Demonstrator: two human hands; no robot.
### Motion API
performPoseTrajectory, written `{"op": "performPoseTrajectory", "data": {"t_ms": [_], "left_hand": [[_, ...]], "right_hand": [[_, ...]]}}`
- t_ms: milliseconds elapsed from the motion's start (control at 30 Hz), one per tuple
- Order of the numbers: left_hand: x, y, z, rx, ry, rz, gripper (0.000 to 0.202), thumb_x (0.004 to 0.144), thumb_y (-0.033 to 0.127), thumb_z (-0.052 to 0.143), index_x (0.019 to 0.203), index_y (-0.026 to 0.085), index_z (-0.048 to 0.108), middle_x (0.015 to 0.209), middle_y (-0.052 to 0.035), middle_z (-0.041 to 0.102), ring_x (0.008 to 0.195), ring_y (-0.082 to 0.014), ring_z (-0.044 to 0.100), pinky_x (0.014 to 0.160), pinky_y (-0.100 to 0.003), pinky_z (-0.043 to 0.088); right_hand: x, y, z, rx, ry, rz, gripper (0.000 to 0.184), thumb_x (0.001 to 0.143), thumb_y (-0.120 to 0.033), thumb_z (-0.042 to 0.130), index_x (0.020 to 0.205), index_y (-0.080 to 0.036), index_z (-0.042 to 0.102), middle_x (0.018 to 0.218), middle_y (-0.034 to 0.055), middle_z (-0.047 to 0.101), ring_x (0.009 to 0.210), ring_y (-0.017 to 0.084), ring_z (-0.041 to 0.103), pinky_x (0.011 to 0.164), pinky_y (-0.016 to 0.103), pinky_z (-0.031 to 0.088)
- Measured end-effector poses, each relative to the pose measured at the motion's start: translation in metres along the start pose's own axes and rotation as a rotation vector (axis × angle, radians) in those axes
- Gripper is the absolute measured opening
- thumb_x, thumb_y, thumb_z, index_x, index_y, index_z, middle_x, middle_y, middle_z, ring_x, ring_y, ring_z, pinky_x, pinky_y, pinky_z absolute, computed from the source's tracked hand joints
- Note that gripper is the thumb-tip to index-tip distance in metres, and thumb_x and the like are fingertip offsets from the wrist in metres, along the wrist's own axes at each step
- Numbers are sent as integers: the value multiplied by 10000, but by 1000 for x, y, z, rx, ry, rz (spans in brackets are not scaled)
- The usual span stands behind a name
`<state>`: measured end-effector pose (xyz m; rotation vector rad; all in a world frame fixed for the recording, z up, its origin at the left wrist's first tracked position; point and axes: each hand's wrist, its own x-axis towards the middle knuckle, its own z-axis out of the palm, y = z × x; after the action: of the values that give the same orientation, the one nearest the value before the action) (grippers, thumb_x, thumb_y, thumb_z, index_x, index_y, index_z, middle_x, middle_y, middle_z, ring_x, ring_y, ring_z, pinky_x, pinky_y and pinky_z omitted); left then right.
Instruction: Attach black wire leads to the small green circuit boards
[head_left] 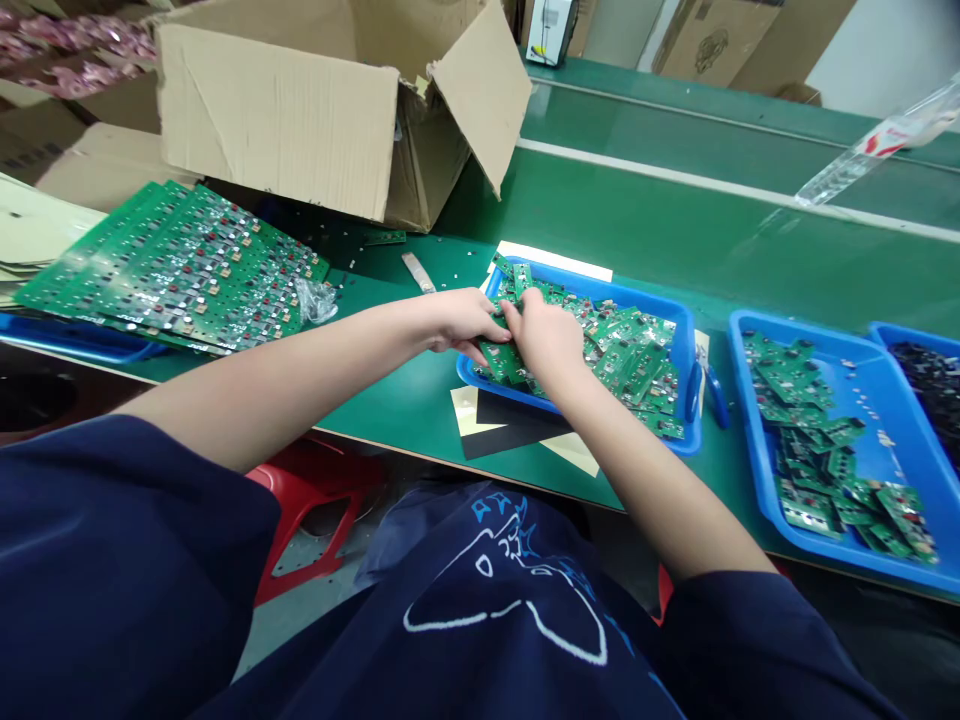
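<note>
My left hand and my right hand meet over the left end of a blue tray heaped with small green circuit boards. Fingers of both hands are closed around a green circuit board, its outline partly covered by them and merging with the pile below. Just beyond my right fingertips, another narrow board sticks up at the tray's far left corner. Dark and cream sheets lie partly under the tray's front edge.
Large green board panels are stacked at left, before an open cardboard box. Blue-handled pliers lie between the tray and a second blue tray of boards. A plastic bottle lies at upper right; a red stool stands below.
</note>
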<state>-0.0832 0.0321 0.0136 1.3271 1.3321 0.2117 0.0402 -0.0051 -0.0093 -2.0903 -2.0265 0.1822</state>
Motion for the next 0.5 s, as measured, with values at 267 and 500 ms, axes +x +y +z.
{"op": "performPoseTrajectory", "data": {"t_ms": [267,500], "left_hand": [[-15,11,-13,-70,-119,37,288,574,170,789,816,107,645,806,-71,670,699,-190,647,597,-299,549],[-22,13,-16,17,-72,197,568,515,120,800,1036,148,576,1213,-114,535,867,-207,631,587,-258,561]], "right_hand": [[4,21,-13,29,13,42,586,919,-580,208,1009,-115,553,802,181,667,795,307,652,689,358,433],[0,23,-23,200,115,-68,521,917,-578,270,868,-154,569,860,133,641,800,258,622,644,309,419]]}}
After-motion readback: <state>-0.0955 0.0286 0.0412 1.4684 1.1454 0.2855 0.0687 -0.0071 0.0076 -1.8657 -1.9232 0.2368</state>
